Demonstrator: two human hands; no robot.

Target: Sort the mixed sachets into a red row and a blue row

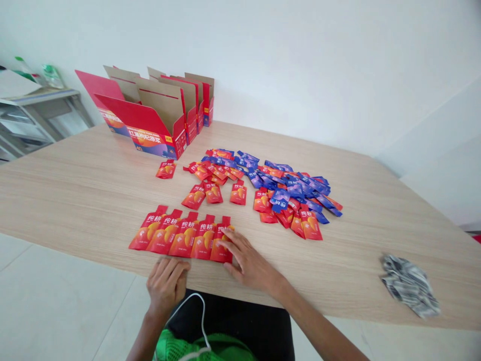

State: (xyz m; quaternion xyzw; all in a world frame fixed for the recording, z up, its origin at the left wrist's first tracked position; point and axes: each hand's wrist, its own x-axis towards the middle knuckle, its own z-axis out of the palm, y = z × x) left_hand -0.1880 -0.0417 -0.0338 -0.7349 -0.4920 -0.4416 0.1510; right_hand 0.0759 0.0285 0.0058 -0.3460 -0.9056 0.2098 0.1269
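Several red sachets [183,240] lie side by side in a row near the table's front edge, printed sides up. My right hand [246,258] rests with fingers apart on the rightmost red sachet [221,249] of that row. Just below the row, at the table edge, my left hand [168,281] is curled with its fingers pressed together; whether anything is inside it is hidden. Beyond the row lie a few loose red sachets [238,193] and a mixed heap of red and blue sachets [295,188].
Open red cartons [150,138] stand in a line at the back left. A single red sachet [166,169] lies in front of them. On the right is a crumpled striped cloth [409,285]. A white cable [203,316] hangs below the table edge. A side stand [41,100] is at far left.
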